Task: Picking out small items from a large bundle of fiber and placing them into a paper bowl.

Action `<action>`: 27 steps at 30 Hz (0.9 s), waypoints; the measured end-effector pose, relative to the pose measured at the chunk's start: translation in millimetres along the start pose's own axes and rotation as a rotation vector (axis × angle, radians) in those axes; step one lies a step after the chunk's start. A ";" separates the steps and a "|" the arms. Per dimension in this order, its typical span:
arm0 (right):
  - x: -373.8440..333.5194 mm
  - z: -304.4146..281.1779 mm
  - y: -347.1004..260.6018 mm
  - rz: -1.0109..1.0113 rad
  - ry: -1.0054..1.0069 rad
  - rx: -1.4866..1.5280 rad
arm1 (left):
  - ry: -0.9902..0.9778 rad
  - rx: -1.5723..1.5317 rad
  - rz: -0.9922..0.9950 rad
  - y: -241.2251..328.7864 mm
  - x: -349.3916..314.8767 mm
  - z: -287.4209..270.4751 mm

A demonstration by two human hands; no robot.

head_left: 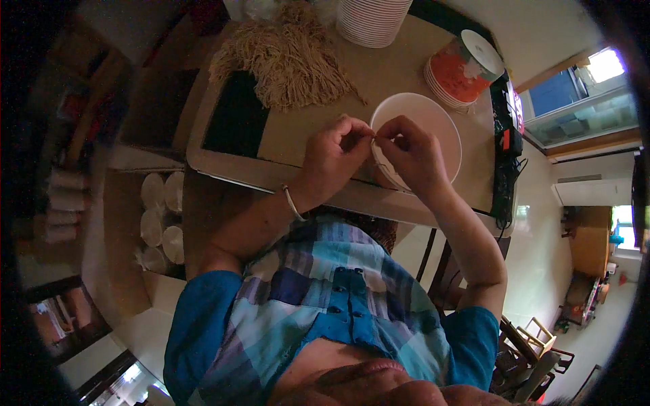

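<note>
My left hand (334, 157) and my right hand (416, 154) meet with fingertips pinched together over the near left rim of a white tub (450, 139). What they pinch is too small to make out; a thin pale strand seems to hang just below the fingertips. The tub stands open side up on the table, and my right hand covers part of its mouth. Beyond my left hand lies a heap of tan strings (288, 57), spread loosely on a brown board.
A stack of white tubs (374, 20) stands at the back. Right of it is an orange-patterned stack of tubs (457, 74) with a white round top. Dark objects and a cable (506, 196) line the table's right edge. A carton (122, 237) holds several white round items at left.
</note>
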State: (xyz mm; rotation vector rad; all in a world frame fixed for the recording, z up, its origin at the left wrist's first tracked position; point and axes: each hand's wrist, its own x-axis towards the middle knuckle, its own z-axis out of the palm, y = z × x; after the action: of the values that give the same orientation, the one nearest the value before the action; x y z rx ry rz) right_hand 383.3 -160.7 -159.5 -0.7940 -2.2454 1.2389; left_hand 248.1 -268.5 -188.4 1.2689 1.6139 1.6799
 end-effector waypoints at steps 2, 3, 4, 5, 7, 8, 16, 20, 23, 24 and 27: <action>0.9 -0.3 1.8 0.003 -0.012 0.005 | -0.036 -0.096 -0.130 2.3 0.6 -1.2; 1.7 -0.2 2.7 0.004 -0.010 0.007 | -0.069 -0.194 -0.261 2.5 0.9 -1.5; 2.6 0.4 3.3 0.001 -0.007 0.022 | -0.071 -0.193 -0.261 1.6 2.0 -1.3; 3.2 0.8 4.1 -0.003 -0.005 0.037 | -0.088 -0.232 -0.296 0.3 3.9 -1.2; 3.8 0.7 5.5 -0.014 -0.009 0.041 | -0.105 -0.269 -0.331 -0.4 6.6 -2.4; 3.9 0.7 5.9 -0.026 -0.013 0.042 | -0.130 -0.345 -0.337 -0.3 7.4 -3.8; 4.7 0.4 -5.1 0.027 -0.028 0.068 | -0.182 -0.425 -0.387 1.3 10.8 -10.8; 2.4 1.4 -8.8 -0.080 0.016 -0.061 | -0.198 -0.477 -0.418 1.2 11.2 -11.2; -0.3 -1.1 -14.7 -0.121 0.003 -0.155 | -0.193 -0.526 -0.415 0.1 12.1 -12.8; -0.7 -1.8 -14.9 -0.121 0.003 -0.156 | -0.205 -0.542 -0.420 0.3 12.2 -13.2; -2.4 -2.6 -15.9 -0.209 0.001 -0.224 | -0.202 -0.632 -0.485 -4.2 12.4 -12.8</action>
State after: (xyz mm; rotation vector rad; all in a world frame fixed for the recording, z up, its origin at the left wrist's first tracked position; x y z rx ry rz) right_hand 382.5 -167.6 -144.8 -0.6168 -2.4235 0.9028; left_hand 230.5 -263.7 -187.2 0.6397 1.0300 1.5087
